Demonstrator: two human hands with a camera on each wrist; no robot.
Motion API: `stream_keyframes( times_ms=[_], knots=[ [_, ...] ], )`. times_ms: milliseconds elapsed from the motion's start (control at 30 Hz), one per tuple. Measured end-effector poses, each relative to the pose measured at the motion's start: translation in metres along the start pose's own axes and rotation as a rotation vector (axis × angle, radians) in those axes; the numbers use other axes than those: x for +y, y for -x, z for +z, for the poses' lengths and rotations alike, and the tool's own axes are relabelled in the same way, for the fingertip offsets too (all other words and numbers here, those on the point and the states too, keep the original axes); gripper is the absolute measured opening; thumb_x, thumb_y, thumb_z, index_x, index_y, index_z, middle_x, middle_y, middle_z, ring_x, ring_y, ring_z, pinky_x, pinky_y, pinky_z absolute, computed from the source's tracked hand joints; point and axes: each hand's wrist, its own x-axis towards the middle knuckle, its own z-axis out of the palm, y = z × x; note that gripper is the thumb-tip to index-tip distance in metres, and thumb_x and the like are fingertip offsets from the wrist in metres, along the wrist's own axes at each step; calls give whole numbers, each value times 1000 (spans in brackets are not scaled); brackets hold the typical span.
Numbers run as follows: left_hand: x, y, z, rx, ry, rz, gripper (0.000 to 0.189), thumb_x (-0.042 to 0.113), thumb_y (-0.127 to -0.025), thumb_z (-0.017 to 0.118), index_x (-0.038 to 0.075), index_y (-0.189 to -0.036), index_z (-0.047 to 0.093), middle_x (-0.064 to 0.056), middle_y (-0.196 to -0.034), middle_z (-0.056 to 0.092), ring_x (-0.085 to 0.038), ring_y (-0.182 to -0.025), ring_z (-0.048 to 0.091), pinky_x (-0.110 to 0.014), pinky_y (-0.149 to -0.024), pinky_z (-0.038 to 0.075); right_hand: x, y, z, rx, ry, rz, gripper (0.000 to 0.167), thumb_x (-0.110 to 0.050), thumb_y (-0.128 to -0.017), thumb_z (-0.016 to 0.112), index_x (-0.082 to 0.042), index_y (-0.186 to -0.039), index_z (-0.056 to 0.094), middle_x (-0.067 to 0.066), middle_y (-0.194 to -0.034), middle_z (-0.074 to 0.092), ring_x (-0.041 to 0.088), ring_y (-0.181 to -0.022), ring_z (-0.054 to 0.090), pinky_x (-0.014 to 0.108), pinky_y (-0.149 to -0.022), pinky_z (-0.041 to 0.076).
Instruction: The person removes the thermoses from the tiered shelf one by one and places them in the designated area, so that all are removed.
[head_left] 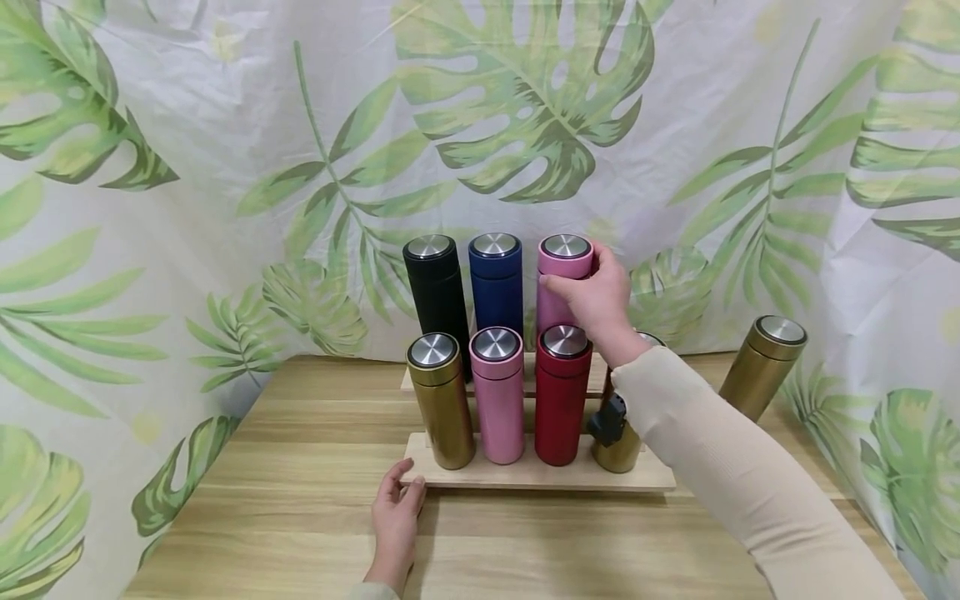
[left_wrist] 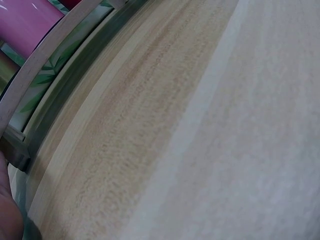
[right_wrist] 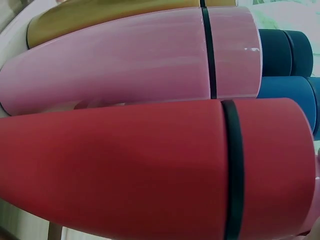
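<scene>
Clasping pink metal cylindrical flask [head_left: 557,312] near top with right hand [head_left: 597,298], behind red cylindrical flask [head_left: 561,404], at back right of pale wooden two-tier rack [head_left: 540,477]. Cannot tell whether seated, with base hidden. Pinching rack's corner with left hand [head_left: 396,518]. Likely stiff, smooth, fairly heavy; grip round upper body.

Right hand [head_left: 602,302] around rear pink bottle [head_left: 557,313]
</scene>
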Motion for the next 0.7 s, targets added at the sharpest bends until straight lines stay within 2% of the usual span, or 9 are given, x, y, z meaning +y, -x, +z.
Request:
stream_keyframes(
  times_ms=[67,167,400,533,700],
  knots=[
    [0,0,0,1,4,1,38,-2,-89,55,-4,-126,46,2,-94,47,-2,-81,49,-17,-83,50,1,0,-1,-4,-13,0,66,-16,-68,79,-6,-127,50,12,-118,60,23,-104,55,37,-89,48],
    [0,1,0,4,-1,-3,38,-2,-89,55,-4,-126,46,3,-93,47,-2,-81,49,-18,-83,50,2,1,-2,-6,-25,-4,66,-16,-69,79,-6,-127,50,11,-118,60,22,-104,55,37,-89,48],
    [0,1,-1,4,-29,-15,39,0,-90,55,-2,-127,46,-3,-119,48,-2,-87,49,-16,-85,49,0,3,-5,-6,-121,-13,65,-12,-70,77,-6,-128,48,10,-119,59,20,-104,55,34,-88,49],
    [0,1,0,13,-32,-5,37,0,-90,55,-3,-126,47,-5,-123,48,-2,-85,51,-15,-81,49,-2,2,-7,11,-149,-35,65,-11,-69,77,-5,-127,48,11,-119,58,19,-105,55,32,-89,49],
    [0,2,0,11,-33,4,37,0,-89,56,-2,-125,48,-4,-121,49,-2,-84,50,-14,-79,50,-3,0,-12,39,-159,-49,65,-11,-69,77,-5,-127,48,11,-119,57,18,-106,54,30,-89,49]
  ],
)
